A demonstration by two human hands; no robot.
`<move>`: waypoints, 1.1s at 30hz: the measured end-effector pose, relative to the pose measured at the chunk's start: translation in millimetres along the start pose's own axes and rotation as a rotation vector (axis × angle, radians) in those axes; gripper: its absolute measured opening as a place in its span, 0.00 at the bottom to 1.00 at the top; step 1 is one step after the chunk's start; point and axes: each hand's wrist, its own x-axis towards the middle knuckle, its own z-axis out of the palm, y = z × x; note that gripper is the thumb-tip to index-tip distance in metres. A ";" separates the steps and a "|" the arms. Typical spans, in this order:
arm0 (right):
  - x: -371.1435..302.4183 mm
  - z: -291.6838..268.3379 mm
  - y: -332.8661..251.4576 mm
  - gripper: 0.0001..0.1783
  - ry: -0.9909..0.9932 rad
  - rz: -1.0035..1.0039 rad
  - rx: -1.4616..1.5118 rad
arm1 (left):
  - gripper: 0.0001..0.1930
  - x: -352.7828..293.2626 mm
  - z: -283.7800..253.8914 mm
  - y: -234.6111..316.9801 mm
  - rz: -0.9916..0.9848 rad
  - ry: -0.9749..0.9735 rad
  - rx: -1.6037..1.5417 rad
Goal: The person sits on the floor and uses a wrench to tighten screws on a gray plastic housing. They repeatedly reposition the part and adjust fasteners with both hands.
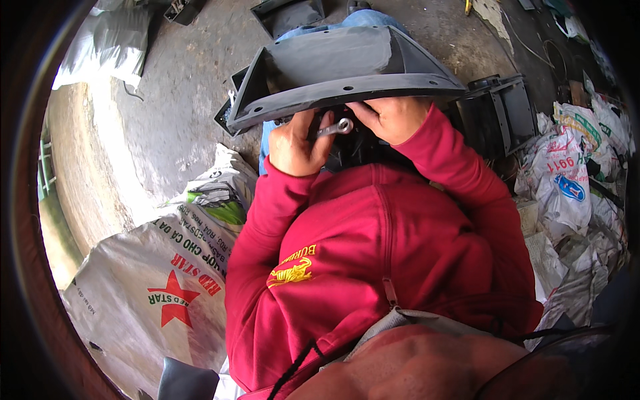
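A large black trough-shaped housing (347, 83) with a flanged rim and several bolt holes rests over my legs, its near rim toward me. My left hand (293, 148) is closed under that rim, with a metal wrench (337, 127) held between thumb and fingers; the wrench's ring end points to the right. Beside it, my right hand (401, 119) reaches under the same rim from the right, thumb stretched toward the wrench. Its other fingers curl out of sight beneath the housing, and what they grip is hidden.
More black housings stand on the right (497, 117) and at the far side (288, 15). A small black bin (230, 119) lies partly behind the left end. White printed sacks are on the left (133, 287), and a heap of sacks (567, 180) lies at right. Loose wires cross the far-right floor.
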 end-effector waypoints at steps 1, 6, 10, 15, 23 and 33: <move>0.2 -1.5 0.1 0.11 -0.007 0.007 0.009 | 0.14 -0.4 -1.0 0.6 0.012 -0.015 0.046; -2.8 1.3 3.6 0.12 0.008 0.004 0.031 | 0.14 2.8 -0.7 7.9 0.017 -0.043 0.086; -3.7 -2.7 2.5 0.12 -0.025 0.028 0.020 | 0.15 0.1 -5.6 8.4 -0.003 -0.032 0.083; -1.4 -4.5 1.7 0.12 -0.036 0.012 0.023 | 0.15 4.3 -2.2 7.7 0.007 -0.045 0.109; -3.8 -1.7 2.3 0.13 -0.012 0.023 0.015 | 0.21 -3.7 -7.3 14.6 -0.575 -0.222 -0.887; -3.2 1.1 1.2 0.10 0.006 0.075 0.059 | 0.20 -4.1 3.2 12.5 -0.117 -0.124 -0.262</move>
